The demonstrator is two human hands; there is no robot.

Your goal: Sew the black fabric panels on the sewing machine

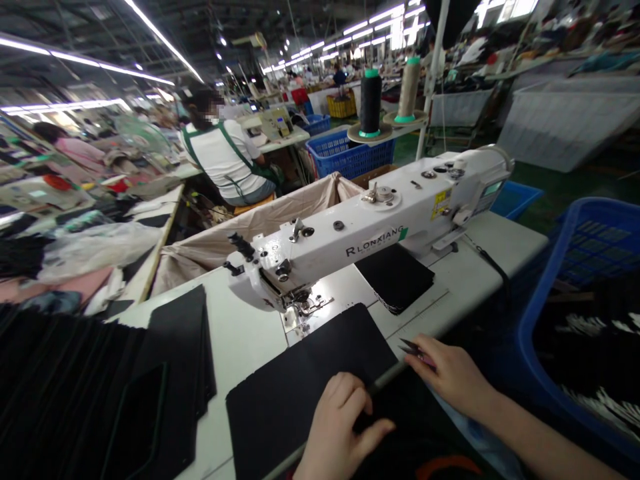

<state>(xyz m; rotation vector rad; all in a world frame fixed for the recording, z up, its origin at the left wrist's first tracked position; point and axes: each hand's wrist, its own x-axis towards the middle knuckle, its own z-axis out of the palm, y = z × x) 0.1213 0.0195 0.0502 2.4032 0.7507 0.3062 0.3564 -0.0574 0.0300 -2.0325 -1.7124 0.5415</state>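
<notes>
Factory floor, tube lights overhead; pale sewing table point(223, 333) below. Black panel point(300, 380) lies flat at the table's front edge, just on the near side of the sewing machine point(325, 233), long axis slanting from near left to far right. Left hand point(337, 420) nearer, over the panel's near edge: fingers curled, thumb apart; cannot tell if it grips cloth. Right hand point(450, 373) closed round small snips point(419, 352), blades towards the panel's right corner.
</notes>
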